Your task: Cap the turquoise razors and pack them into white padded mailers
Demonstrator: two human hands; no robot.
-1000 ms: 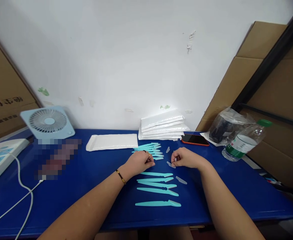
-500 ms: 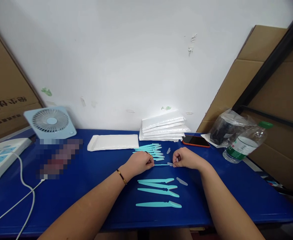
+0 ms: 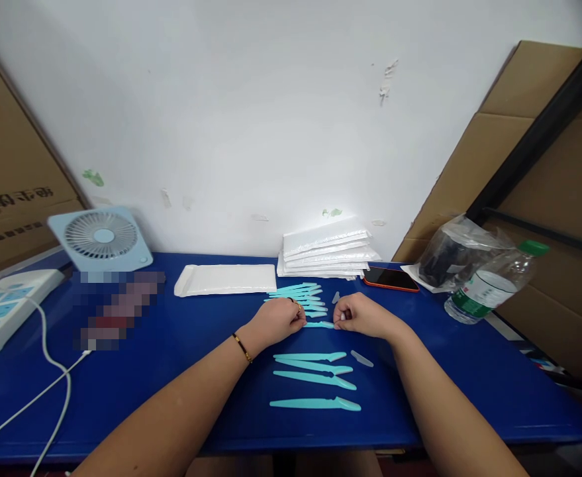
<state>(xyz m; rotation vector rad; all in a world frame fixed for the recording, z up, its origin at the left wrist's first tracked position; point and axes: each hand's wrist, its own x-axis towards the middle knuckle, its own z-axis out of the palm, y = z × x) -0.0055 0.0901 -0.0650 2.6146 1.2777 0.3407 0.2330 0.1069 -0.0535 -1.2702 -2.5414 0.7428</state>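
Observation:
A slim turquoise razor (image 3: 319, 324) lies level between my hands. My left hand (image 3: 285, 319) pinches its handle end, and my right hand (image 3: 353, 314) is closed at its blade end, where a cover appears to sit. Behind my left hand several turquoise razors (image 3: 298, 290) lie in a fanned group, partly hidden by it. Nearer the front edge, more razors (image 3: 315, 403) lie roughly parallel with their heads to the right. One loose translucent cover (image 3: 361, 358) rests right of them; another (image 3: 336, 298) is just behind my right hand.
On the blue table (image 3: 181, 397) are a white padded envelope (image 3: 228, 279), a stack of envelopes (image 3: 325, 248), a phone (image 3: 390, 279), a bottle (image 3: 489, 285) and a bagged dark item (image 3: 439, 262). A fan (image 3: 102, 237) and power strip (image 3: 10, 308) stand left.
My right hand has moved slightly left, to the head of the razor in my left hand. The translucent cover that was between them now overlaps the razor's head.

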